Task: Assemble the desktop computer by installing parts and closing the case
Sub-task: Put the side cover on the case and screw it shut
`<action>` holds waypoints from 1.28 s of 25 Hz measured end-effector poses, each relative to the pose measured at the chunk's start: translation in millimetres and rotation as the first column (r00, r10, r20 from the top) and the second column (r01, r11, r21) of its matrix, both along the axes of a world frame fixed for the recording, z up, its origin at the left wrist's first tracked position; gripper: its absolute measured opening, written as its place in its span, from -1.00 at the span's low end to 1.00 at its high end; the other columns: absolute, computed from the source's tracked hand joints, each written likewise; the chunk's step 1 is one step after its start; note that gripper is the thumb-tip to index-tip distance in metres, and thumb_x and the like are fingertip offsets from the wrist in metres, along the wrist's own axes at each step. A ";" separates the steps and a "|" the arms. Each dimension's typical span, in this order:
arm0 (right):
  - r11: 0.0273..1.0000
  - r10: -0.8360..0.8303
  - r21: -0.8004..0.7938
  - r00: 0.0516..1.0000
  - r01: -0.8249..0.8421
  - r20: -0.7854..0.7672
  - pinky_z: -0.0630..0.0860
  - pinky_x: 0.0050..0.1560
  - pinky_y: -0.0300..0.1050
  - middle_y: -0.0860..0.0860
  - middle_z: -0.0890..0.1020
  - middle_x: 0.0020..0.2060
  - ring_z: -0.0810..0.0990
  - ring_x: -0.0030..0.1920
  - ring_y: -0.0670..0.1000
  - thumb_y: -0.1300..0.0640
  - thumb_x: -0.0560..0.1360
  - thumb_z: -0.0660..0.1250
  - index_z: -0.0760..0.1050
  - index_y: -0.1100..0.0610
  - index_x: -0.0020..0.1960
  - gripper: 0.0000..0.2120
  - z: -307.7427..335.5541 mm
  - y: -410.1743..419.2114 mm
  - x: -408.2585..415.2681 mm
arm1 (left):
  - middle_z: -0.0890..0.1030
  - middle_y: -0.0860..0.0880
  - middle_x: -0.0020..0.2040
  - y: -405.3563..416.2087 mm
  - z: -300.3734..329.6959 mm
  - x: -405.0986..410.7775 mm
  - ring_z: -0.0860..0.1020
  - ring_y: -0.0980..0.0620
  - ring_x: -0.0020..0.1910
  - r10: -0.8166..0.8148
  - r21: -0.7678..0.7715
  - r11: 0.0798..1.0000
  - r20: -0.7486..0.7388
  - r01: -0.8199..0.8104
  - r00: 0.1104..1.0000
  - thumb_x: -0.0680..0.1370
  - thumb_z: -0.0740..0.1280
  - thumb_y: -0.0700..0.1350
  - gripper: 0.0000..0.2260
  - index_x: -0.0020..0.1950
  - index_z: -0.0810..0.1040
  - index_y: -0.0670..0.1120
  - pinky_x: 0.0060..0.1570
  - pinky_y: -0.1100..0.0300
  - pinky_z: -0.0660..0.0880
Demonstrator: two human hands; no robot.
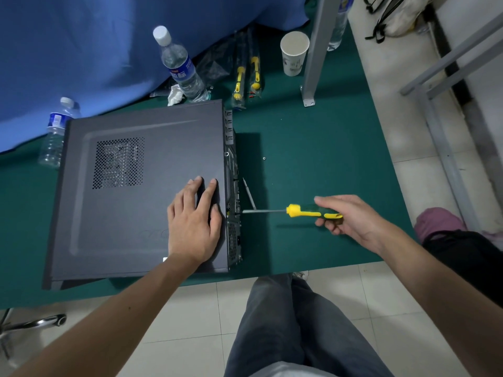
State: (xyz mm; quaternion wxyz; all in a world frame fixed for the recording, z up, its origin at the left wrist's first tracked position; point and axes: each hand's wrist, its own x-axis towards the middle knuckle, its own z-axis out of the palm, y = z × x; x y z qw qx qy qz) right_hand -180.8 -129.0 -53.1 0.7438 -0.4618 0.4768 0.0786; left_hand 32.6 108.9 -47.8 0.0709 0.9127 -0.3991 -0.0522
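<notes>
Two water bottles (179, 66) are standing behind the computer case (141, 191) on the green table (313, 148), while the left hand (193, 221) is pressing flat on it and the right hand (351, 216) is gripping one screwdriver (299, 212).

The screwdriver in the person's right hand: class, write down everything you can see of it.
The screwdriver has a yellow and dark green handle, plastic or rubber by its look, and a thin bare metal shaft. It lies about level above the green table, its tip at the rear edge of the grey computer case, where a screw seems to sit. The right hand curls round the handle's end. Nothing else touches it.
</notes>
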 end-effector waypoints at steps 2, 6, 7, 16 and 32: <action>0.990 -0.099 0.107 0.994 0.094 0.047 0.47 -0.41 -0.22 0.21 0.69 -0.16 0.55 -0.38 -0.02 0.00 0.43 0.46 0.66 0.13 -0.07 -0.79 -2.1 -10.1 -2.8 | 0.37 -0.14 0.43 -2.2 3.1 0.0 0.31 -0.17 0.38 0.003 0.007 1.000 0.001 -0.003 1.000 0.59 0.10 0.03 -0.55 0.47 0.38 -0.01 0.27 -0.11 0.28; 0.992 0.085 0.096 0.996 -0.086 0.023 0.54 -0.26 -0.15 0.17 0.70 -0.13 0.67 -0.20 0.04 0.24 0.46 0.41 0.54 0.19 -0.08 -0.93 -12.1 -14.8 27.4 | 0.41 -0.12 0.26 -26.9 14.1 31.5 0.37 -0.17 0.23 -0.007 -0.027 1.000 -0.051 0.006 0.999 0.57 0.12 0.09 -0.62 0.33 0.46 -0.02 0.22 -0.08 0.27; 0.991 0.130 -0.012 0.990 -0.131 -0.051 0.49 -0.23 -0.13 0.14 0.69 -0.19 0.65 -0.24 0.02 0.30 0.46 0.35 0.49 0.17 -0.12 -0.93 -16.5 -13.8 42.6 | 0.38 -0.11 0.29 -38.9 14.5 45.1 0.35 -0.16 0.27 -0.010 -0.025 1.000 -0.058 0.008 0.998 0.60 0.13 0.10 -0.62 0.35 0.43 -0.01 0.25 -0.08 0.25; 0.774 0.072 -0.574 0.938 -0.267 -0.339 0.64 -0.16 0.02 0.09 0.67 -0.23 0.67 -0.25 0.15 0.09 0.42 0.44 0.58 0.11 -0.14 -0.90 -83.6 -16.9 169.1 | 0.10 -0.08 0.60 -107.1 -12.0 112.6 -0.02 -0.07 0.59 0.080 -0.005 0.997 -0.007 -0.080 0.997 0.62 0.00 0.23 -0.47 0.59 0.13 0.14 0.51 -0.13 -0.06; 0.809 -0.062 -0.581 0.971 -0.087 -0.231 0.59 -0.22 -0.05 0.01 0.62 -0.28 0.67 -0.28 0.15 0.07 0.51 0.42 0.50 -0.02 -0.24 -0.83 -66.0 4.1 158.5 | 0.15 -0.09 0.59 -107.4 -10.8 112.3 0.01 -0.10 0.58 0.087 -0.015 0.996 -0.005 -0.087 0.996 0.60 -0.02 0.25 -0.45 0.57 0.18 0.13 0.50 -0.17 -0.01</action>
